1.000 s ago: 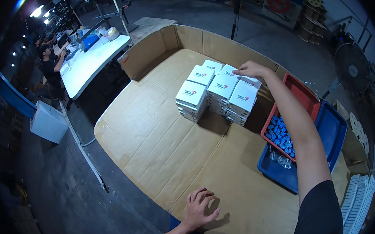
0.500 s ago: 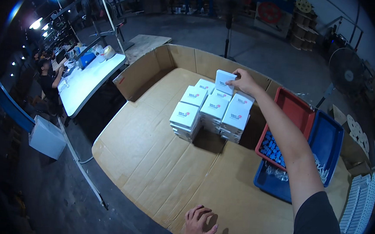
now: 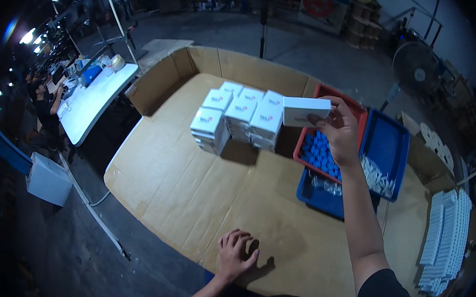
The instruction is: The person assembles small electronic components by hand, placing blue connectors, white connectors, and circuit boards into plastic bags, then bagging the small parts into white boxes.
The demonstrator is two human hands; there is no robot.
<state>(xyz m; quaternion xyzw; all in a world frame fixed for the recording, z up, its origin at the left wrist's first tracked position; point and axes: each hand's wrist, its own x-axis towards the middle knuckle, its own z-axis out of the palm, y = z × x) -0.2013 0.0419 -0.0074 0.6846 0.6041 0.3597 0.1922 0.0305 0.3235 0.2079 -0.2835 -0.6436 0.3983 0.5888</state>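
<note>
A white box (image 3: 305,112) is showing its narrow side right of centre in the upper half of the frame. The right hand (image 3: 340,128) is pinching its right end, thumb and fingers nearly closed to its thickness, probably because a slim box suits a one-handed grip. At lower centre the left hand (image 3: 235,253) is curling loosely around nothing, seemingly unneeded. Left of the box, stacked boxes (image 3: 241,109) are standing in columns, likely for compactness. Toward the right, a red tray (image 3: 320,89) is containing blue pieces (image 3: 316,151), apparently separating them from white pieces (image 3: 376,177) in the blue tray (image 3: 385,131).
</note>
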